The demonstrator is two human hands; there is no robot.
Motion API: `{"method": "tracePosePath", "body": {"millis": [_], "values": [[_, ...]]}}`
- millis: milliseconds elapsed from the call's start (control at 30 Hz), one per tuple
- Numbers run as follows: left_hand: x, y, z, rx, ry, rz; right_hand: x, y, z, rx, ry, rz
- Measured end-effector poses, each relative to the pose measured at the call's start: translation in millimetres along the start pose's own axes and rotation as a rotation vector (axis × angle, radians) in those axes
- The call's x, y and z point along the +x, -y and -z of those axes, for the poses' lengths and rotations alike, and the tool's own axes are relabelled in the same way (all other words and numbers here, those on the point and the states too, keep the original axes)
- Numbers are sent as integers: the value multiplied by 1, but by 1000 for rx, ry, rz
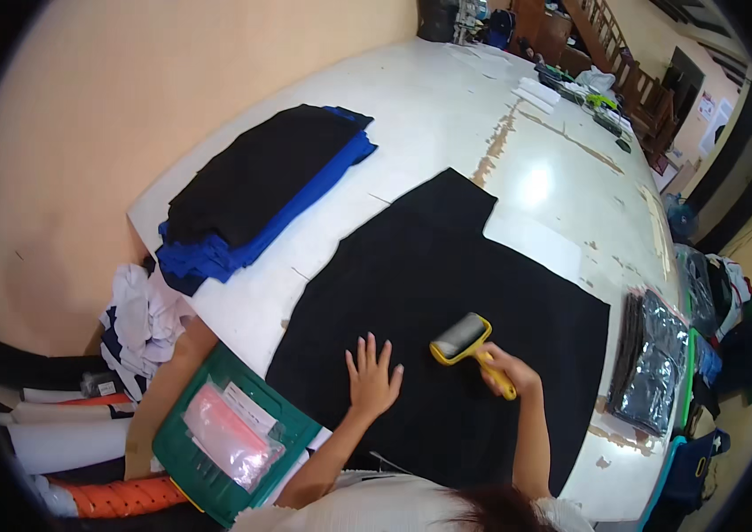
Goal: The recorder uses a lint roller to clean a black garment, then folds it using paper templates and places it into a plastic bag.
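A large piece of black fabric (429,266) lies spread over the white table before me. My left hand (373,382) rests palm down on it, fingers apart, holding nothing. In my right hand (508,369) is the yellow handle of a lint roller (461,338). Its grey cylinder sits over the black fabric, to the right of my left hand; whether it touches the cloth I cannot tell. Farther off to the left, a stack of black and blue fabric pieces (249,179) lies apart from the spread cloth.
A green plastic lid (176,425) bearing a clear-bagged pink item (226,425) is at the near left. Plastic-wrapped dark garments (652,366) lie along the right edge. White cloth scraps (143,319) and fabric rolls (70,442) are beside the table's left end.
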State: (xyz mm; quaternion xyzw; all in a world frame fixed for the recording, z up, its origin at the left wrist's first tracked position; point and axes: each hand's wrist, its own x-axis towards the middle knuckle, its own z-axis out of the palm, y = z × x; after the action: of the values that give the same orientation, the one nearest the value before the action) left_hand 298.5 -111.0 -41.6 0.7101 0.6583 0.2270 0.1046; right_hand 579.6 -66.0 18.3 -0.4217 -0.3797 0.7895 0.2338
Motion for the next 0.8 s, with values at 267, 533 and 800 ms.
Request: {"method": "tracePosePath", "body": {"millis": [267,533,800], "values": [[0,9,7,-76,144,-267,241,101,-68,-125,64,87],[11,35,16,-228,261,-416,249,90,-94,-107,-136,213],[134,102,22,-73,168,-308,45,-38,-127,143,-334,89]]}}
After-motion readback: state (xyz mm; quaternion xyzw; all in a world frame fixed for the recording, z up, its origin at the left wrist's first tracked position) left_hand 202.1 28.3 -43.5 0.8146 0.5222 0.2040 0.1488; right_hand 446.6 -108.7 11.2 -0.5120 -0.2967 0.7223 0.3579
